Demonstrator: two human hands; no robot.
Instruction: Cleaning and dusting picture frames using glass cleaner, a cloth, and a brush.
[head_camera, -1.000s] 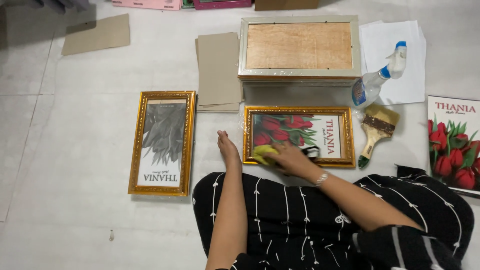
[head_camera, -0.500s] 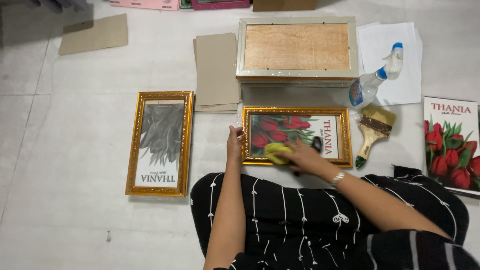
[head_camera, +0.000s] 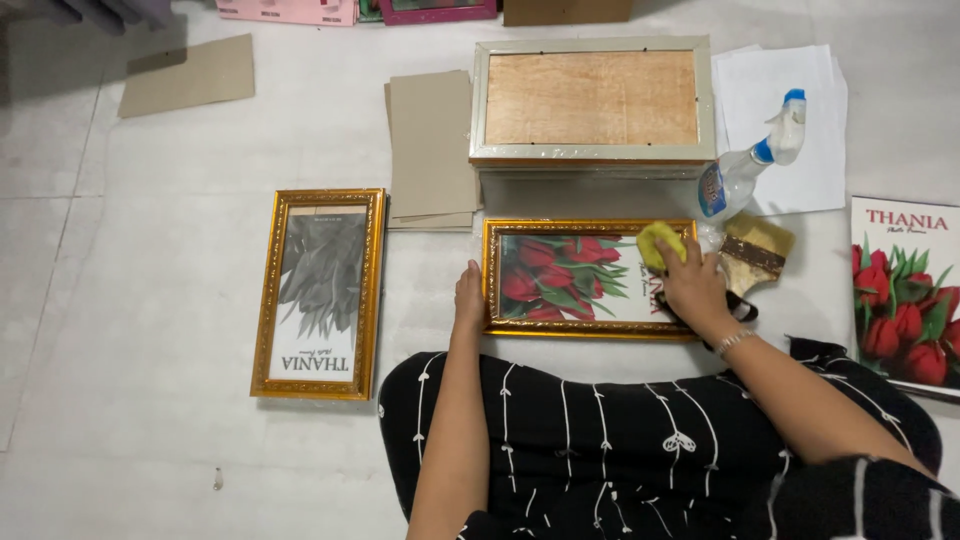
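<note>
Right hand (head_camera: 694, 285) palm-down near the right end of the gold frame with red tulips (head_camera: 590, 278), fingers curled and pinching a yellow cloth (head_camera: 660, 243) against the glass, wrist bent, forearm angling back over the lap. Left hand (head_camera: 468, 297) flat on the floor, fingers pressed together, braced against the frame's left edge, arm straight. Frame lying flat on the white floor (head_camera: 150, 300) just ahead of the knees. Spray bottle (head_camera: 748, 165) and brush (head_camera: 752, 255) close by on the right; a second gold frame (head_camera: 320, 292) well off to the left.
</note>
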